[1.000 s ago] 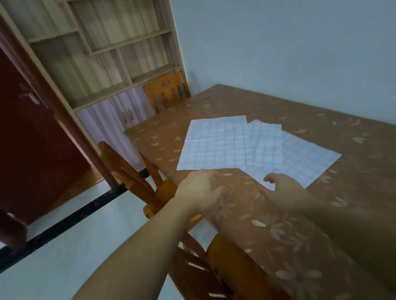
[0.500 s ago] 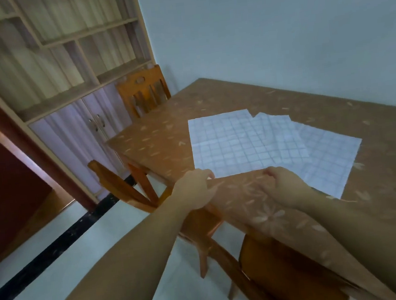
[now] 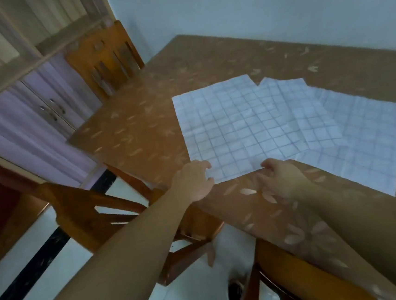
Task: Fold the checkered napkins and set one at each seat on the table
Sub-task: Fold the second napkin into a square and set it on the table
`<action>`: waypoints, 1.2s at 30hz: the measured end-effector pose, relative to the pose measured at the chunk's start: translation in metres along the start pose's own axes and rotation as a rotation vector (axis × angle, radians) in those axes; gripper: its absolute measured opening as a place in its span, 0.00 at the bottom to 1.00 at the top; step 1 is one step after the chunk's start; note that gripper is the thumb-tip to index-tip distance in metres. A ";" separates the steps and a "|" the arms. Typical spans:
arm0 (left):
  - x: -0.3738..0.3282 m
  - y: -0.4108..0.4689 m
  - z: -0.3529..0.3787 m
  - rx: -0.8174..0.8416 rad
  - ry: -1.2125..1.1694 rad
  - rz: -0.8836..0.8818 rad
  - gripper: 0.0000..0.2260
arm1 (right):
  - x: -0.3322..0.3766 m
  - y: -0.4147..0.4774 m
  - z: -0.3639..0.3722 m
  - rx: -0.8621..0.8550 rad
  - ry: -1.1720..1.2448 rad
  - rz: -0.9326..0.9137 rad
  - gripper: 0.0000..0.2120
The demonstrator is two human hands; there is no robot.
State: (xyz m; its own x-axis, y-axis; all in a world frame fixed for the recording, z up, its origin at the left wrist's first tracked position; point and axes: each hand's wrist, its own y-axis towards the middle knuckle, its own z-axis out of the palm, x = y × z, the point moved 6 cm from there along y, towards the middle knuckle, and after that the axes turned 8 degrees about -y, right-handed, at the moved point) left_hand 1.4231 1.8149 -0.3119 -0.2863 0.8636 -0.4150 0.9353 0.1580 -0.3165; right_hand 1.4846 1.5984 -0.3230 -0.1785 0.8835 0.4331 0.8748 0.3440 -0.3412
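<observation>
Left hand (image 3: 192, 181): fingers and thumb curl around the near-left corner of the top napkin (image 3: 233, 127) and appear to pinch it.

Right hand (image 3: 282, 178): curled fingertips sit at the same napkin's near edge, toward its right end. Whether they grip the edge or only touch it cannot be told.

Top napkin: it lies flat on the bench (image 3: 141, 121), immediately beyond both hands. Its near edge runs left to right between them. The sheet looks roughly square, so no long axis stands out. Neither hand is clearly nearer, as each is at the edge.

Middle napkin (image 3: 309, 115) and right napkin (image 3: 372, 138): both are unfolded and fan out to the right. Each is partly covered by its left neighbour and is out of contact with the hands.

Judgement: no napkin is folded or placed, so the task is at its start. The coming fold depends on lifting the near edge and carrying it away toward the far edge. The overlap means the sheet below may drag along.

Surroundings: near chair (image 3: 84, 209) at the left, far chair (image 3: 106, 59) at the bench's far left end, and a cabinet (image 3: 42, 104) behind.
</observation>
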 end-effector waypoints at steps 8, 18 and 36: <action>0.013 0.099 0.046 0.024 0.161 0.059 0.37 | 0.003 0.071 0.037 -0.127 -0.356 -0.041 0.31; 0.032 0.105 0.073 -0.048 0.137 0.016 0.38 | 0.001 0.099 0.064 -0.217 -0.331 -0.050 0.32; 0.006 0.077 0.045 -0.226 0.003 0.213 0.21 | -0.002 0.005 0.065 -0.005 -0.294 -0.187 0.09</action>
State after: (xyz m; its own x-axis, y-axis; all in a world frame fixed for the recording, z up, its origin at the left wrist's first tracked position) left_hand 1.4844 1.8114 -0.3771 -0.0782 0.8902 -0.4488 0.9969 0.0753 -0.0242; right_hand 1.4600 1.6189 -0.3801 -0.4570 0.8596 0.2287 0.8169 0.5073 -0.2744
